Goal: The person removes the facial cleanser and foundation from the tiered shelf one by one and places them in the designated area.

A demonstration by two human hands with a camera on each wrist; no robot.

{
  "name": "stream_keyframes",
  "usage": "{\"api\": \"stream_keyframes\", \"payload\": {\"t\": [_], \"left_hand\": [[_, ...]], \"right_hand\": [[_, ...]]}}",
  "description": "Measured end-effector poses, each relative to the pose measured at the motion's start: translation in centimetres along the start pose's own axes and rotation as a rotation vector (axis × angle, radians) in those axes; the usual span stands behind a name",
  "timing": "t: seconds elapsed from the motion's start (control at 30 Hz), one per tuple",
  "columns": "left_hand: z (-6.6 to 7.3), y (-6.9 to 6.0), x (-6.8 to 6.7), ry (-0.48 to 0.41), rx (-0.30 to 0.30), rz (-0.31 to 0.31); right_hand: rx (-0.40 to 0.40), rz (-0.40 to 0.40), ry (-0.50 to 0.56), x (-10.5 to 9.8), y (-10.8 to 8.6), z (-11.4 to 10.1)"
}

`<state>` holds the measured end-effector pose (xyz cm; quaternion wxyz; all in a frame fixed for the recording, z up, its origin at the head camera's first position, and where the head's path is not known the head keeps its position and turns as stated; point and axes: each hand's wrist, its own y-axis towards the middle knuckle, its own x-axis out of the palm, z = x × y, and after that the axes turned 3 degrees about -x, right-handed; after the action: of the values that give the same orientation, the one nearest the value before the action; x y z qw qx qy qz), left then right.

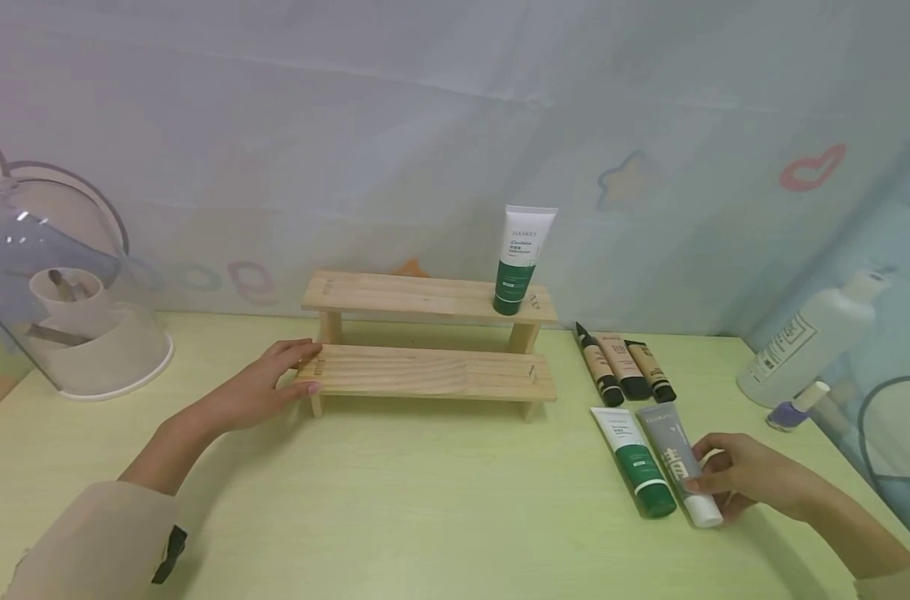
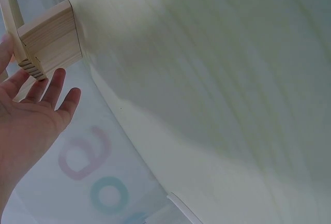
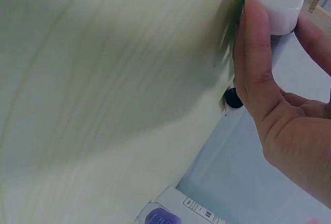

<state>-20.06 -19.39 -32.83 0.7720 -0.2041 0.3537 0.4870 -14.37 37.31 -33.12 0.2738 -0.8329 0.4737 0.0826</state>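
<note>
A two-step wooden display stand point(image 1: 425, 371) stands on the table, with a white-and-green tube point(image 1: 515, 267) upright on the right of its upper step. My left hand point(image 1: 263, 387) holds the left end of the lower step, thumb at the front edge and fingers toward the back; the left wrist view shows the plank's end point(image 2: 33, 69) between them. At the right, my right hand point(image 1: 751, 475) grips a grey tube point(image 1: 674, 450) with a white cap point(image 3: 276, 1) near its cap end, thumb on top. Another white-and-green tube point(image 1: 635, 462) lies just left of it.
Behind these lie a pointed beige-and-black tube point(image 1: 599, 367), a BB cream tube point(image 1: 623, 362) and a small tan tube point(image 1: 650, 371). A white pump bottle point(image 1: 807, 342) and purple nail polish point(image 1: 788, 412) stand at right. A clear-domed brush holder point(image 1: 113, 358) is at far left.
</note>
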Motion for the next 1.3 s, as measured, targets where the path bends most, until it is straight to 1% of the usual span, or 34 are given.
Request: {"api": "stream_keyframes", "payload": {"t": [0.27,0.53,0.8,1.07,1.3], "left_hand": [[-0.07,0.05,0.06,0.003,0.002,0.0],[-0.08,0.03,0.11,0.013,0.001,0.004],[0.03,-0.04,0.06,0.01,0.005,0.002],[0.24,-0.09,0.0,0.001,-0.006,-0.01],[0.37,-0.13,0.0,-0.007,-0.01,-0.016]], "right_hand": [[0.017,0.021,-0.005,0.32,0.42,-0.42],[0.033,0.039,-0.01,0.53,0.67,-0.4],[0.029,0.031,0.018,0.45,0.71,-0.05],[0.069,0.043,0.045,0.02,0.51,0.39],[0.035,0.025,0.07,-0.24,0.3,0.45]]}}
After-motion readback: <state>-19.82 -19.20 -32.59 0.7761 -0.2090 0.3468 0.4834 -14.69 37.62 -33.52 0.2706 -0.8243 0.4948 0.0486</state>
